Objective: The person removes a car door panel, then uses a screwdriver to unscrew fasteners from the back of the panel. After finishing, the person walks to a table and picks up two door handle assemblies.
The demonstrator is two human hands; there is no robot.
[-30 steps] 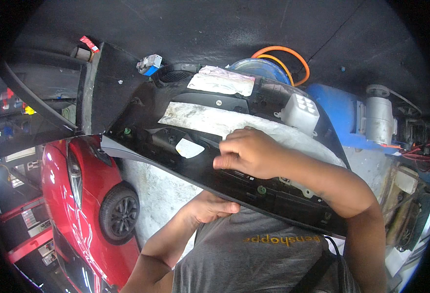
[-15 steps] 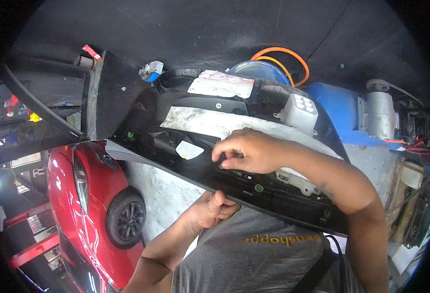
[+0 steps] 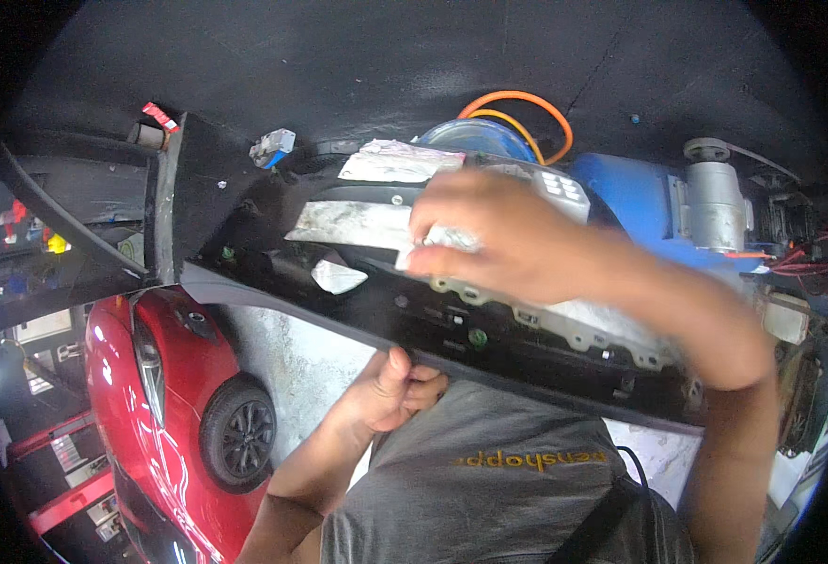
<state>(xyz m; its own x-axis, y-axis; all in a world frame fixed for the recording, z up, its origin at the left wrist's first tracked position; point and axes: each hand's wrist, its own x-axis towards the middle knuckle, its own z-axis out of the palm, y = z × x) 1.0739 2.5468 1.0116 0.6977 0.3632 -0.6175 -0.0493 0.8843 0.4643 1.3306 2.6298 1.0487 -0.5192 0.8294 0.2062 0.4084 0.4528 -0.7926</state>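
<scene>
A large black car door panel (image 3: pixel 367 315) lies tilted in front of me, its inner side up, with clips and metal brackets on it. My left hand (image 3: pixel 398 388) grips its near edge, thumb on top and fingers curled underneath. My right hand (image 3: pixel 499 230) is over the middle of the panel, blurred, its fingers bent toward the thumb. Something white shows at the fingertips; I cannot make out whether it is held. Soiled white padding (image 3: pixel 343 222) runs partly behind this hand. Another white pad (image 3: pixel 400 162) lies farther up, and a small white patch (image 3: pixel 339 275) sits left of the hand.
Behind the panel stand a blue drum (image 3: pixel 480 138), an orange hose (image 3: pixel 557 115) and a blue tank (image 3: pixel 625 197) with a grey motor (image 3: pixel 715 202). A red car (image 3: pixel 165 367) is at the left. A small grey-and-blue device (image 3: pixel 271 148) lies at the far left.
My right hand has moved away from me, from the panel's near part up over the long white padding. My left hand keeps its grip on the edge. The whole view has shifted slightly.
</scene>
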